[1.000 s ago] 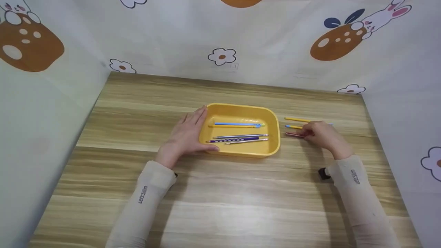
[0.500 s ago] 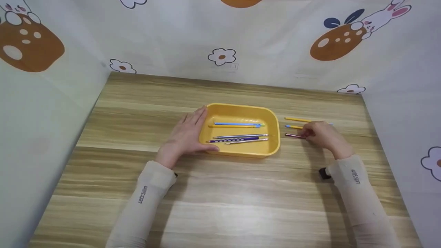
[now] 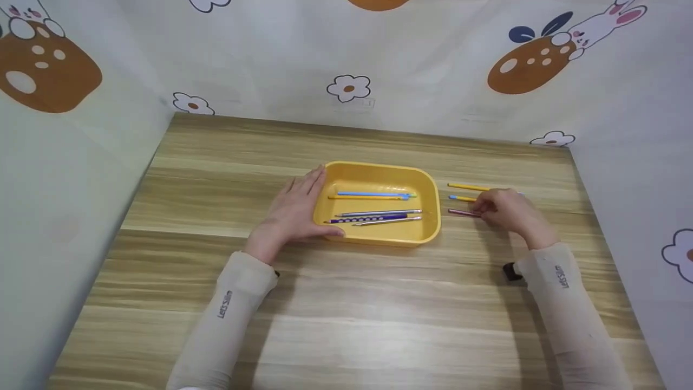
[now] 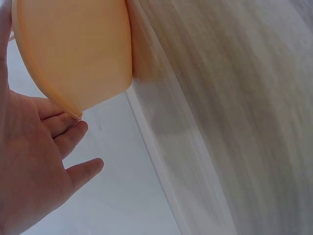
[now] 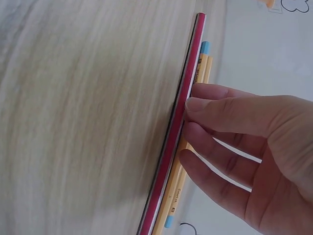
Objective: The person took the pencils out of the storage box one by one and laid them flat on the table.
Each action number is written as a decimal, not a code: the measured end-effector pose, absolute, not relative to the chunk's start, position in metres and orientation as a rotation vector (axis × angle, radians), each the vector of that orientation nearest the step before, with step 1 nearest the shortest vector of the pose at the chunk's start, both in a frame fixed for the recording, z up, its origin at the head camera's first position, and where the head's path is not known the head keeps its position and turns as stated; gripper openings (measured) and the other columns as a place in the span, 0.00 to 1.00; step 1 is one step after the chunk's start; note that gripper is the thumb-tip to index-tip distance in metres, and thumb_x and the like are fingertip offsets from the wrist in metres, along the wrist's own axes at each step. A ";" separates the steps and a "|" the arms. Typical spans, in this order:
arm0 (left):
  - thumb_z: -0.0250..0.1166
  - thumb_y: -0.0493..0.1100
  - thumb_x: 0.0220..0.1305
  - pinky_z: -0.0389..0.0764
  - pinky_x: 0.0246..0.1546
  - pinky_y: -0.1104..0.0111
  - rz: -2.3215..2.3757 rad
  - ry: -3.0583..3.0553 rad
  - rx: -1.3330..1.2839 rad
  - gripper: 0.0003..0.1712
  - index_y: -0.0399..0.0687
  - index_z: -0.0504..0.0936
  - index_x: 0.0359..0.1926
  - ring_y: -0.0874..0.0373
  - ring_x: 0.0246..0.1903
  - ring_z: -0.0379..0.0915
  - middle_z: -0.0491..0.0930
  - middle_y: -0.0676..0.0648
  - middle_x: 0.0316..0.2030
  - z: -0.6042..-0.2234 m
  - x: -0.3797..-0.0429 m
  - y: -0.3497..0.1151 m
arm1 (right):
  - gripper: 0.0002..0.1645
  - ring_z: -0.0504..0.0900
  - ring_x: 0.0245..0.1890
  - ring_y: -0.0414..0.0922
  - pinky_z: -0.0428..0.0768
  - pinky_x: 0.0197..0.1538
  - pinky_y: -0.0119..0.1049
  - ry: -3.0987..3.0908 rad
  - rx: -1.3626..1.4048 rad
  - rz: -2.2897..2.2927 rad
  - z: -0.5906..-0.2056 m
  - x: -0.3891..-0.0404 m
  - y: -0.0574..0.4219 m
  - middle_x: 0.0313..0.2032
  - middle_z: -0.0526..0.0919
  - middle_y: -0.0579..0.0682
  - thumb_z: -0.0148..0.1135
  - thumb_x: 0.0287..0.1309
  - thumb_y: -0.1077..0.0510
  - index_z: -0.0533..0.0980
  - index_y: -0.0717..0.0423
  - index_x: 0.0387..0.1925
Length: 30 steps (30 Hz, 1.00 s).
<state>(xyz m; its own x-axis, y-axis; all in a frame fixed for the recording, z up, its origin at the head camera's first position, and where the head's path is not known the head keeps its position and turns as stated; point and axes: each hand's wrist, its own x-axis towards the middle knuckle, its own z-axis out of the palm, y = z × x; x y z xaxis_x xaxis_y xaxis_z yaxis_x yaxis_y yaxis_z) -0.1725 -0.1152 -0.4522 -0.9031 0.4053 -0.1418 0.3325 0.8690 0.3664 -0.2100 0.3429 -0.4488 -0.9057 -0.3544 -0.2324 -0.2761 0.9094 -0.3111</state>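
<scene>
In the head view my left hand [image 3: 292,208] lies along the left end of a yellow plastic box [image 3: 437,203], its fingers straight against the wall and its thumb at the front rim. The left wrist view shows those fingers spread beside the box corner [image 4: 88,58]. At the right, my right hand [image 3: 509,214] has thumb and fingers bent, pinching a red pencil [image 5: 171,147] with white and black stripes. Close behind it lie yellow pens with blue ends [image 5: 168,196], partly hidden by my fingers. Inside the box are a blue pen [image 3: 373,194], a yellow pen [image 3: 363,197] and several pencils [image 3: 371,219].
The box stands near the middle of a wood-grain table [image 3: 335,325]. Pale cloth walls [image 3: 270,70] with printed flowers and rabbits rise at the back and both sides. Another yellow pencil-like stick [image 3: 465,187] lies right of the box, partly under my right hand.
The red pencil has shifted slightly, showing a little more of its length beside my right fingertips. My left hand and the box stay in place.
</scene>
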 end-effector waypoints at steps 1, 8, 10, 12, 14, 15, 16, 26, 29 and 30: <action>0.61 0.86 0.43 0.42 0.80 0.48 0.499 2.828 0.564 0.79 0.46 0.36 0.80 0.52 0.80 0.37 0.37 0.48 0.81 -0.452 -0.172 -0.115 | 0.12 0.85 0.42 0.52 0.82 0.49 0.54 2.786 -0.467 -0.395 -0.448 -0.210 0.342 0.40 0.88 0.56 0.64 0.58 0.69 0.85 0.59 0.43; 0.62 0.84 0.43 0.41 0.81 0.49 0.503 2.825 0.557 0.78 0.46 0.36 0.80 0.52 0.80 0.36 0.37 0.49 0.81 -0.452 -0.173 -0.115 | 0.09 0.85 0.43 0.52 0.82 0.51 0.55 2.777 -0.464 -0.418 -0.445 -0.213 0.339 0.41 0.89 0.55 0.65 0.61 0.65 0.84 0.58 0.43; 0.62 0.84 0.43 0.41 0.80 0.49 0.501 2.824 0.559 0.78 0.46 0.36 0.80 0.52 0.80 0.36 0.36 0.48 0.81 -0.452 -0.173 -0.115 | 0.08 0.85 0.43 0.52 0.82 0.51 0.54 2.778 -0.468 -0.421 -0.444 -0.213 0.338 0.40 0.89 0.55 0.65 0.62 0.64 0.84 0.58 0.42; 0.62 0.85 0.44 0.41 0.80 0.49 0.501 2.825 0.561 0.78 0.46 0.36 0.80 0.52 0.80 0.36 0.36 0.48 0.81 -0.452 -0.173 -0.115 | 0.07 0.85 0.43 0.51 0.82 0.51 0.54 2.780 -0.475 -0.432 -0.443 -0.213 0.338 0.40 0.88 0.55 0.65 0.62 0.63 0.84 0.58 0.42; 0.62 0.85 0.43 0.41 0.80 0.49 0.499 2.826 0.561 0.78 0.46 0.35 0.80 0.52 0.80 0.36 0.37 0.48 0.81 -0.452 -0.173 -0.115 | 0.07 0.85 0.43 0.51 0.82 0.51 0.53 2.782 -0.468 -0.441 -0.441 -0.214 0.337 0.41 0.88 0.55 0.65 0.62 0.63 0.84 0.57 0.42; 0.62 0.85 0.43 0.41 0.80 0.49 0.497 2.827 0.561 0.78 0.47 0.35 0.80 0.52 0.80 0.36 0.37 0.48 0.81 -0.452 -0.173 -0.115 | 0.07 0.84 0.43 0.51 0.82 0.51 0.53 2.782 -0.466 -0.445 -0.440 -0.214 0.337 0.41 0.88 0.55 0.65 0.63 0.62 0.84 0.57 0.42; 0.62 0.85 0.43 0.41 0.80 0.49 0.499 2.825 0.561 0.78 0.47 0.35 0.80 0.52 0.80 0.36 0.37 0.48 0.81 -0.452 -0.173 -0.115 | 0.07 0.84 0.43 0.51 0.82 0.51 0.53 2.782 -0.459 -0.448 -0.440 -0.214 0.337 0.41 0.88 0.55 0.65 0.63 0.62 0.84 0.57 0.42; 0.61 0.86 0.42 0.42 0.80 0.50 0.465 2.830 0.573 0.79 0.46 0.36 0.80 0.51 0.80 0.38 0.37 0.48 0.81 -0.451 -0.174 -0.115 | 0.08 0.85 0.42 0.53 0.83 0.49 0.52 2.804 -0.522 -0.550 -0.435 -0.216 0.334 0.39 0.88 0.57 0.67 0.60 0.63 0.84 0.60 0.41; 0.62 0.86 0.42 0.41 0.80 0.50 0.475 2.824 0.563 0.79 0.46 0.35 0.80 0.52 0.80 0.37 0.36 0.48 0.81 -0.452 -0.174 -0.115 | 0.08 0.84 0.42 0.52 0.83 0.50 0.51 2.797 -0.522 -0.595 -0.433 -0.217 0.332 0.39 0.88 0.58 0.67 0.59 0.63 0.84 0.61 0.41; 0.61 0.86 0.42 0.41 0.80 0.50 0.475 2.823 0.562 0.79 0.46 0.35 0.80 0.52 0.80 0.36 0.36 0.48 0.81 -0.452 -0.174 -0.115 | 0.08 0.84 0.42 0.52 0.83 0.50 0.51 2.791 -0.516 -0.610 -0.432 -0.217 0.332 0.40 0.88 0.58 0.67 0.59 0.63 0.84 0.61 0.41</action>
<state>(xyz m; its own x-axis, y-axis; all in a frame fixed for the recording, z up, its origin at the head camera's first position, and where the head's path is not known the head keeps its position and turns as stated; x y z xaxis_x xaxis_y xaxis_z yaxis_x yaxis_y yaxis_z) -0.1736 -0.1148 -0.4515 -0.9016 0.4045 -0.1532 0.3321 0.8743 0.3541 -0.2168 0.3317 -0.4321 -0.9093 -0.3866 -0.1539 -0.2871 0.8506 -0.4405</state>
